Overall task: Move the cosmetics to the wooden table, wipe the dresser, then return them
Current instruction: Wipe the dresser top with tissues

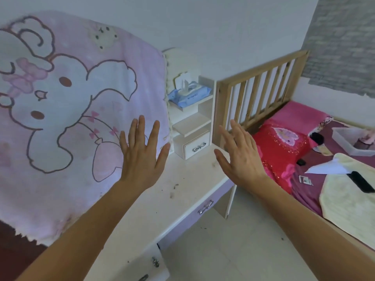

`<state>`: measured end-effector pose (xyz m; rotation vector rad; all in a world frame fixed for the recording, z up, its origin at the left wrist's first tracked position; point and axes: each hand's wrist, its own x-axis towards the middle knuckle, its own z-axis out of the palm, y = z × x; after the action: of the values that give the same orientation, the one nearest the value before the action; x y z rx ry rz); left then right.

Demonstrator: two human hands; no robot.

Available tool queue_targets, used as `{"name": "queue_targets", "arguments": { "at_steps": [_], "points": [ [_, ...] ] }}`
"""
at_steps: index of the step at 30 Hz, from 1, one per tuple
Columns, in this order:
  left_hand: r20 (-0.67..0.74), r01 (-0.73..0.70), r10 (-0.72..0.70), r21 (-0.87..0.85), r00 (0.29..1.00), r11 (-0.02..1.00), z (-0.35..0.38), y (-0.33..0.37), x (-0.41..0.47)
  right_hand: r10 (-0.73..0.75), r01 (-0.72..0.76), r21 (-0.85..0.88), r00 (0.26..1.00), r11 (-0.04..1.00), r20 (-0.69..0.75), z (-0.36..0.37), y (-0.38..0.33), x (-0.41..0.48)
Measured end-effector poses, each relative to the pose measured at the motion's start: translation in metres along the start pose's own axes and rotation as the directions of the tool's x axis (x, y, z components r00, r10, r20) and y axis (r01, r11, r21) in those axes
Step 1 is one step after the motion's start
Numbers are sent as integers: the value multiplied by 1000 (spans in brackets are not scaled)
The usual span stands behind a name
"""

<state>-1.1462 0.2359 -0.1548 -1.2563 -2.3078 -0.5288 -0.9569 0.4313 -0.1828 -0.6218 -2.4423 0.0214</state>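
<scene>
A pink blanket printed with a white cartoon rabbit hangs on the left. A blue pack of wet wipes has one wipe sticking up. On the right, behind a slatted wooden headboard, lie a red pillow, a clear plastic box, a white folded paper and a cream cloth.

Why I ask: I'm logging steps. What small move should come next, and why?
Probably reach the right hand to the wipes on the shelf and pull one out. It and the left hand are open and empty, the dresser top shows dark specks, and no cosmetics are seen on it.
</scene>
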Motion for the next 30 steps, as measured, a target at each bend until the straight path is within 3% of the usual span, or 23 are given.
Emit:
{"name": "queue_targets", "arguments": {
  "at_steps": [5, 10, 15, 23, 30],
  "points": [
    [17, 1, -1, -11, 1000, 1000, 75, 12, 73, 20, -21, 15, 999, 1000, 50, 52, 74, 69],
    [150, 101, -104, 27, 983, 995, 152, 27, 146, 21, -34, 95, 990, 995, 139, 102, 146, 148],
    [195, 168, -179, 72, 964, 983, 201, 37, 224, -75, 51, 141, 982, 989, 174, 139, 195, 242],
    [157, 292, -287, -6, 945, 956, 255, 31, 312, -323, 254, 290, 920, 923, 220, 191, 195, 346],
    [142, 367, -347, -148, 927, 919, 305, -6, 327, -399, 306, 352, 887, 884, 231, 229, 185, 399]
  ]
}}
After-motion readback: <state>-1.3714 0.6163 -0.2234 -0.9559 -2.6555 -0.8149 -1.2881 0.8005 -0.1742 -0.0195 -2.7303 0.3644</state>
